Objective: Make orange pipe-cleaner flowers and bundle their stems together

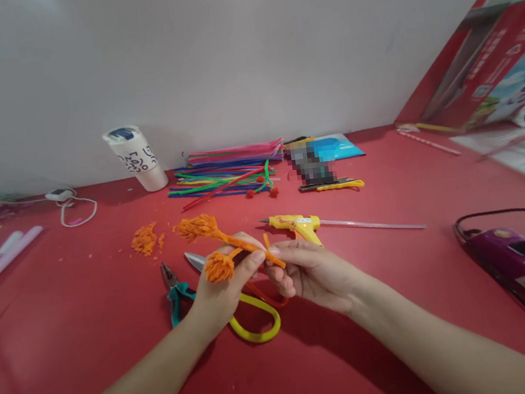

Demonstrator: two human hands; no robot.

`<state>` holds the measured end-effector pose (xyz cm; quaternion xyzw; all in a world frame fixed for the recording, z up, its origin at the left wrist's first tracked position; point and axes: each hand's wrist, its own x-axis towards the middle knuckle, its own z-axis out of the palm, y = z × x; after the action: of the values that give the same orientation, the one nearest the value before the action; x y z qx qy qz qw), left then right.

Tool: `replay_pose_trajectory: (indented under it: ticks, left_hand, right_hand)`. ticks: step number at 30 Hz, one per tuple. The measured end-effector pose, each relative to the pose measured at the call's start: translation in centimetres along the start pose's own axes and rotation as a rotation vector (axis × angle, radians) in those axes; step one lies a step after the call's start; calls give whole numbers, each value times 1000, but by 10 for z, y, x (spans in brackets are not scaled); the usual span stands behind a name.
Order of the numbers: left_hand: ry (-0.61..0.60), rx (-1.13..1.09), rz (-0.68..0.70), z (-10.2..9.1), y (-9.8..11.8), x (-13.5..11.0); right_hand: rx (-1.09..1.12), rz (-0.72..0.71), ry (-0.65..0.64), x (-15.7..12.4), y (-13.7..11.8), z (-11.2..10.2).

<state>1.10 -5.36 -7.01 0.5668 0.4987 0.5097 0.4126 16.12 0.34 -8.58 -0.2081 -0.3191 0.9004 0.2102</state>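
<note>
Between both hands, above the red table, is an orange pipe cleaner flower (199, 227) with a second, smaller bloom (220, 267) on a side stem. My left hand (227, 283) pinches the stem between thumb and fingers. My right hand (311, 270) has its thumb and fingertips closed on the stem's lower end, where a short orange piece sticks up. Under my hands lie scissors with yellow handles (259, 335), partly covered, and pliers with teal grips (174, 299). A yellow glue gun (296, 223) with a clear glue stick rests just beyond my right hand.
Orange fuzz clippings (145, 239) lie left of the flower. Behind are bundled pipe cleaners (234, 156), a white tumbler (137, 160) and a yellow cutter (344, 184). A purple power strip (519, 262) with a black cord stands at right. Pale lilac rods (8, 257) lie at left.
</note>
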Motion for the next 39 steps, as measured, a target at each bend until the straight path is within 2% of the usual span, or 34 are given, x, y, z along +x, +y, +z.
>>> replay_pose_trajectory:
  ticks: [9, 12, 15, 17, 19, 23, 25, 27, 30, 32, 34, 37, 39]
  left_hand:
    - [4, 32, 53, -1, -3, 3]
    - [41, -19, -8, 0, -4, 4]
    - [95, -206, -112, 3, -11, 4]
    - [155, -320, -148, 6, -16, 4]
    - [199, -414, -196, 9, -20, 4]
    - [194, -587, -362, 12, -16, 3]
    - [191, -608, -370, 12, -13, 2]
    - [195, -598, -348, 12, -12, 2]
    - [191, -487, -289, 12, -13, 2]
    - [198, -359, -234, 12, -15, 2]
    - [219, -225, -195, 11, -15, 2]
    - [239, -104, -168, 9, -12, 2]
    - [217, -69, -151, 8, -10, 3]
  right_hand:
    - [-16, -14, -2, -1, -2, 3]
    - [-95, -43, -4, -1, -2, 1]
    - [-161, -85, 41, 0, -1, 1]
    - [-247, -183, 103, 1, 0, 3]
    - [-434, -345, 191, 1, 2, 4]
    - [-1091, -725, 404, 2, 5, 1]
    - [-1374, -914, 403, 3, 5, -2]
    - [-1542, -1060, 329, 2, 6, -5]
    - [-1687, -1160, 248, 1, 7, -6]
    - [-1682, -1162, 241, 0, 8, -5]
    - [-1549, -1089, 274, 0, 8, -2]
    - [-1171, -797, 395, 1, 7, 3]
    - [-841, -553, 409, 2, 4, 5]
